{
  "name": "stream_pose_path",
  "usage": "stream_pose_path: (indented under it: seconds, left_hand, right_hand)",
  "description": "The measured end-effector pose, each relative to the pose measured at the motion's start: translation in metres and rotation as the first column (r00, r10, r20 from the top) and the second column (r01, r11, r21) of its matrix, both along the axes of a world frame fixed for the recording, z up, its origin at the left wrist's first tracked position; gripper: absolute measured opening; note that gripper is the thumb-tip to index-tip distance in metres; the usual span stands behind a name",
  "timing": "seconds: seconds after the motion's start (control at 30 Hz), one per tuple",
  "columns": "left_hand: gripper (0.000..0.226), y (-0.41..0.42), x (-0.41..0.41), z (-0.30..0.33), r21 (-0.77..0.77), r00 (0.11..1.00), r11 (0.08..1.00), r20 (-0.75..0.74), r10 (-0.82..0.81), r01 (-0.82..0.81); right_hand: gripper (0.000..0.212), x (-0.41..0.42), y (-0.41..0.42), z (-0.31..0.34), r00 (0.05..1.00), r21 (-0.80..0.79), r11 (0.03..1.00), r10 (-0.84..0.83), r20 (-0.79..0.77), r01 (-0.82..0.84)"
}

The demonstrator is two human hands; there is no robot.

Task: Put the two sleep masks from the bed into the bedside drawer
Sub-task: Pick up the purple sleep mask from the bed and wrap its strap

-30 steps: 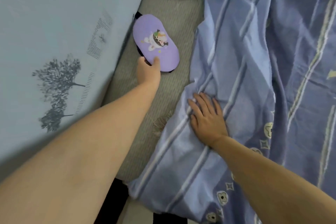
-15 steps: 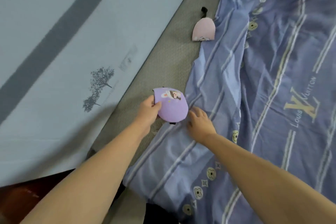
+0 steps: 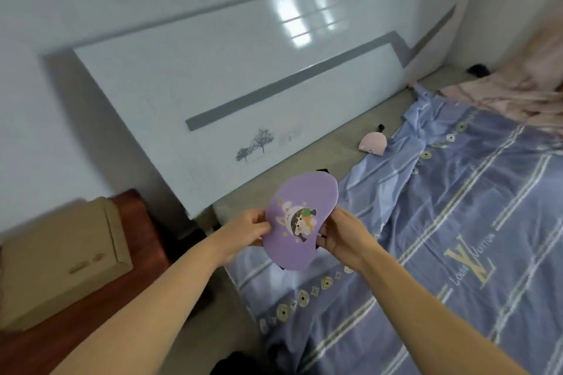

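A purple sleep mask point(image 3: 300, 222) with a cartoon animal print is held up in the air over the bed's left edge. My left hand point(image 3: 246, 230) pinches its left edge and my right hand point(image 3: 341, 236) grips its right edge. A pink sleep mask point(image 3: 373, 144) with a black strap lies farther back on the grey mattress beside the blue quilt, partly tucked under the quilt's edge. The reddish-brown bedside table point(image 3: 143, 228) stands at the lower left; no drawer front shows.
A cardboard box point(image 3: 61, 256) sits on the bedside table. A glossy white headboard point(image 3: 243, 85) runs along the bed's head. A blue striped quilt point(image 3: 441, 237) covers the bed, with a pink quilt point(image 3: 518, 91) at the far right.
The purple mask was lifted off the mattress by my left hand and brought toward me. My right hand left the quilt and took hold of it too. The view swung up and left.
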State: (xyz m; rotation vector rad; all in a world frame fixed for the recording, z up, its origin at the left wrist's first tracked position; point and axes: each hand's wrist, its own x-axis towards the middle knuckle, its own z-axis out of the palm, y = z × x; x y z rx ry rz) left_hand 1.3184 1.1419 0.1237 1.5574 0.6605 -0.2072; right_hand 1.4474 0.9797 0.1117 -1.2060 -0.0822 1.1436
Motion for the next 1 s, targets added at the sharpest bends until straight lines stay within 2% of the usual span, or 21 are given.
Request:
stream_pose_path:
  seconds: [0.07,0.17,0.3,0.37,0.47,0.5,0.53,0.57,0.6,0.63,0.7,0.73,0.77,0.8,0.87,0.9,0.93,1.0]
  left_hand:
    - [0.032,0.001,-0.028,0.018,-0.012,0.995,0.997,0.057,0.08,-0.079]
    - [0.017,0.003,-0.072,0.039,-0.036,0.973,0.982,0.135,0.189,-0.186]
    - [0.023,0.005,-0.137,0.058,0.04,0.938,0.958,0.218,0.27,-0.285]
    - [0.016,0.006,-0.177,0.066,0.082,0.911,0.931,0.252,0.327,-0.357]
    - [0.013,0.01,-0.246,0.073,0.176,0.851,0.849,0.283,0.442,-0.499]
    - [0.014,0.011,-0.27,0.074,0.212,0.839,0.824,0.29,0.459,-0.525]
    - [0.016,0.011,-0.292,0.075,0.249,0.832,0.804,0.302,0.465,-0.54]
    - [0.02,0.011,-0.313,0.075,0.279,0.829,0.789,0.311,0.465,-0.547]
    - [0.022,0.01,-0.332,0.077,0.291,0.829,0.785,0.316,0.461,-0.547]
    - [0.021,0.008,-0.348,0.078,0.281,0.831,0.792,0.319,0.455,-0.542]
    - [0.02,0.002,-0.375,0.08,0.222,0.83,0.819,0.334,0.446,-0.529]
    - [0.02,-0.001,-0.386,0.081,0.187,0.826,0.829,0.342,0.448,-0.527]
    - [0.021,-0.003,-0.395,0.083,0.155,0.821,0.837,0.349,0.451,-0.525]
    - [0.021,-0.006,-0.403,0.084,0.13,0.816,0.842,0.361,0.451,-0.523]
    - [0.016,-0.009,-0.417,0.087,0.148,0.804,0.837,0.407,0.434,-0.527]
    - [0.012,-0.009,-0.422,0.089,0.183,0.788,0.815,0.437,0.434,-0.55]
    - [0.006,-0.008,-0.427,0.09,0.212,0.758,0.774,0.465,0.457,-0.597]
    - [0.008,-0.008,-0.437,0.093,0.216,0.697,0.704,0.496,0.518,-0.677]
  right_hand:
    - [0.03,-0.02,0.009,0.017,0.999,0.06,0.997,0.045,0.004,-0.045]
    - [0.027,-0.054,0.023,0.041,0.991,0.125,0.984,0.124,0.04,-0.129]
    - [0.028,-0.109,0.04,0.065,0.96,0.187,0.944,0.252,0.122,-0.271]
    - [0.03,-0.142,0.045,0.074,0.951,0.214,0.929,0.276,0.141,-0.301]
    - [0.03,-0.196,0.051,0.075,0.975,0.168,0.971,0.138,0.176,-0.168]
    - [0.034,-0.216,0.053,0.074,0.967,0.128,0.985,0.078,0.244,-0.112]
    - [0.041,-0.237,0.052,0.074,0.925,0.09,0.992,0.049,0.378,-0.089]
    - [0.05,-0.259,0.052,0.076,0.825,0.058,0.991,0.067,0.56,-0.119]
    - [0.061,-0.281,0.052,0.079,0.665,0.024,0.98,0.117,0.738,-0.199]
    - [0.072,-0.303,0.052,0.082,0.462,-0.043,0.953,0.185,0.868,-0.301]
    - [0.087,-0.341,0.057,0.086,0.026,-0.246,0.879,0.281,0.959,-0.409]
    - [0.089,-0.357,0.059,0.087,-0.112,-0.327,0.851,0.309,0.945,-0.411]
    - [0.085,-0.37,0.06,0.088,-0.157,-0.369,0.837,0.334,0.93,-0.405]
    - [0.075,-0.379,0.061,0.09,-0.122,-0.367,0.835,0.349,0.929,-0.41]
    - [0.043,-0.393,0.059,0.094,0.071,-0.277,0.854,0.34,0.938,-0.44]
    - [0.027,-0.397,0.058,0.097,0.133,-0.256,0.865,0.342,0.93,-0.432]
    - [0.016,-0.399,0.057,0.099,0.153,-0.254,0.871,0.344,0.927,-0.42]
    - [0.018,-0.399,0.058,0.104,0.182,-0.261,0.849,0.378,0.908,-0.459]
